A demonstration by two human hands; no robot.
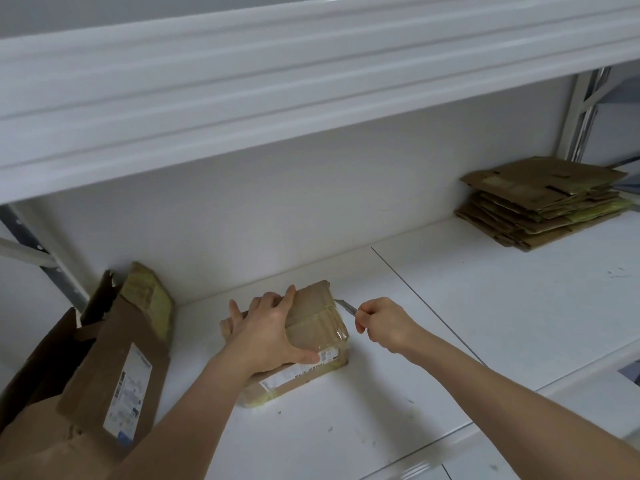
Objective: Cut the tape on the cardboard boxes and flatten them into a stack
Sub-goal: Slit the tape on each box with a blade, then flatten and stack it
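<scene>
We brace the taped box with left hand gripping its top; right hand pinches knife, blade at the far-right tape seam.

Matt brown cardboard box, glossy tape

A white flat shelf board fills most of the view. A thin dark seam runs across it from the far middle toward the near right and divides it into two panels. Small dark marks and scuffs are scattered on the surface, mostly on the near side. Behind the board stands a plain white back wall. Above, a white ribbed metal beam of the upper shelf crosses the whole picture. At the far right is a white perforated metal upright. At the left a grey metal post leans diagonally.
</scene>
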